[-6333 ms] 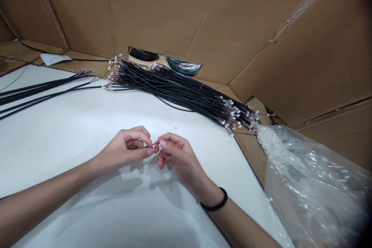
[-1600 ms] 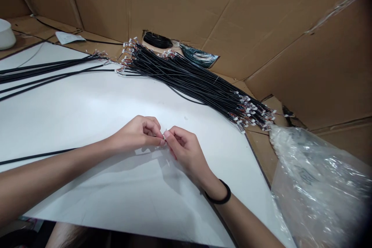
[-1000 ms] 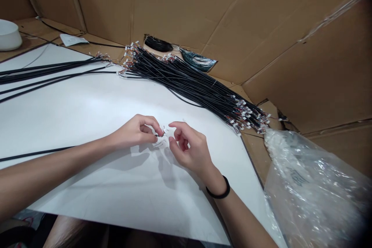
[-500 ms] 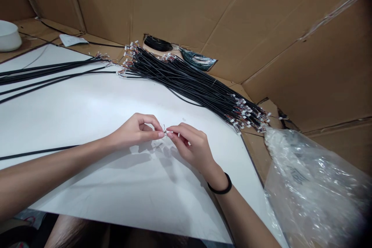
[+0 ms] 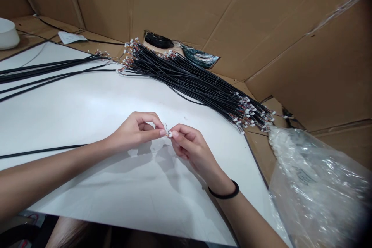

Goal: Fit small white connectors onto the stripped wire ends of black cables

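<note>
Just above the white work surface point(image 5: 116, 97), my two hands meet fingertip to fingertip. My left hand point(image 5: 143, 128) is closed in a pinch on the thin coloured wires point(image 5: 166, 133) at a cable end. A small white connector point(image 5: 170, 134) sits between the thumb and forefinger of my right hand point(image 5: 188, 143), facing the wires. Whether the wires are seated in the connector is too small to tell. One thin wire sticks up above the pinch. A black cable point(image 5: 43, 151) runs in from the left edge and passes out of sight behind my left forearm.
Behind my hands lies a thick bundle of black cables point(image 5: 186, 77) with white connectors at both ends. More loose cables point(image 5: 52, 68) lie at the left. A clear plastic bag point(image 5: 314, 178) stands at the right, a white bowl point(image 5: 8, 35) at far left. Cardboard walls point(image 5: 186, 4) enclose the back.
My right hand has turned and shifted slightly, so the white connector now shows plainly between its fingertips. The left hand keeps its pinch in nearly the same place.
</note>
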### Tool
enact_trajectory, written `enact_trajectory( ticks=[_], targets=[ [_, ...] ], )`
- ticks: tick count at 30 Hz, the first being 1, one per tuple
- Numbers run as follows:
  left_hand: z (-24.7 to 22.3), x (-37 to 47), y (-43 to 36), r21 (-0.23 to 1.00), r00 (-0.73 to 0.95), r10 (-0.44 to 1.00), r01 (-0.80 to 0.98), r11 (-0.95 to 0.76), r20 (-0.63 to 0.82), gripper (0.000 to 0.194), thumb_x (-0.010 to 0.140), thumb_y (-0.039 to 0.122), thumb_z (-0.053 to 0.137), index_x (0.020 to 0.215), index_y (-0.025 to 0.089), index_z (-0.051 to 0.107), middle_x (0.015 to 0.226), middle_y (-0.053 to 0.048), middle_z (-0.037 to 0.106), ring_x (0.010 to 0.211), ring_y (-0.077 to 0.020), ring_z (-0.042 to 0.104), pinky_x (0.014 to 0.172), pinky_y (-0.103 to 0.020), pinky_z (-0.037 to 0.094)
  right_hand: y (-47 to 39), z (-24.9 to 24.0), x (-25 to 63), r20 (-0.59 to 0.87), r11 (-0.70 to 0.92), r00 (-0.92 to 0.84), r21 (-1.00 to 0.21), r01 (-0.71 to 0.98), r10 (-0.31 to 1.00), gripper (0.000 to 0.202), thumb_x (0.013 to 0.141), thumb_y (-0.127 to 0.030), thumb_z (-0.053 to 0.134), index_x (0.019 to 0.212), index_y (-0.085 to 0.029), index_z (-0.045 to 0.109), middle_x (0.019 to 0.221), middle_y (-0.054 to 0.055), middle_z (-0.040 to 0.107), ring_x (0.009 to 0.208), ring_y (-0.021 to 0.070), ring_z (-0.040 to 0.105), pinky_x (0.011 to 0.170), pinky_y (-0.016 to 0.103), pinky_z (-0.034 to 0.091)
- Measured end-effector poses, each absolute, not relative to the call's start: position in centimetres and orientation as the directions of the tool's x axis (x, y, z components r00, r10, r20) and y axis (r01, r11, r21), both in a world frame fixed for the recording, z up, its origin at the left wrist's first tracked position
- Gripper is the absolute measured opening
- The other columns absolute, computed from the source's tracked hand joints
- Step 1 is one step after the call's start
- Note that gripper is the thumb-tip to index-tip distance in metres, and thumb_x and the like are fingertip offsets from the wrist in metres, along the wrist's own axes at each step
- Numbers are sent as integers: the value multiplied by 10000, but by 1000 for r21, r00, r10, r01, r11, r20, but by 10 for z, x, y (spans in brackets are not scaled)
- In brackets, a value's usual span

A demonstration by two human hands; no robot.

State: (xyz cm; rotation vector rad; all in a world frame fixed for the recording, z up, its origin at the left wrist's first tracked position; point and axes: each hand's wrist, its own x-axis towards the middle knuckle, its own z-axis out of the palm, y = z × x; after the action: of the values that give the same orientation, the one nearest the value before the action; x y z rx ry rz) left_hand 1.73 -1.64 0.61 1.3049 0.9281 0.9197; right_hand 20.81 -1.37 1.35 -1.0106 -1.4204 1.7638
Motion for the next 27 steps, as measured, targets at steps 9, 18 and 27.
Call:
enact_trajectory(
  ticks=[9, 18, 27],
  targets=[
    [10, 19, -18, 999, 376, 926, -39, -23, 36, 163, 791, 268, 652, 726, 122, 617, 748, 7, 518, 550, -58, 414, 480, -216, 286, -15, 12, 205, -239, -404, -566, -896, -185, 789, 243, 785, -364, 677, 730, -154, 569, 540, -79, 345, 383, 21, 220, 371, 197, 95],
    [12, 17, -18, 999, 401, 916, -50, -12, 31, 146, 779, 250, 654, 704, 132, 611, 739, 10, 526, 558, -65, 425, 493, -214, 301, -17, 10, 204, -225, -347, -513, -925, -156, 828, 284, 764, -421, 695, 764, -174, 555, 521, -89, 337, 380, 29, 207, 371, 205, 90],
    [9, 18, -17, 998, 393, 920, -56, 30, -6, 164, 776, 272, 662, 706, 132, 611, 700, 15, 512, 520, -58, 393, 470, -216, 288, -19, 8, 203, -137, -221, -461, -966, -134, 877, 242, 817, -400, 663, 787, -178, 570, 483, -88, 348, 399, 44, 228, 386, 203, 129]
  ],
)
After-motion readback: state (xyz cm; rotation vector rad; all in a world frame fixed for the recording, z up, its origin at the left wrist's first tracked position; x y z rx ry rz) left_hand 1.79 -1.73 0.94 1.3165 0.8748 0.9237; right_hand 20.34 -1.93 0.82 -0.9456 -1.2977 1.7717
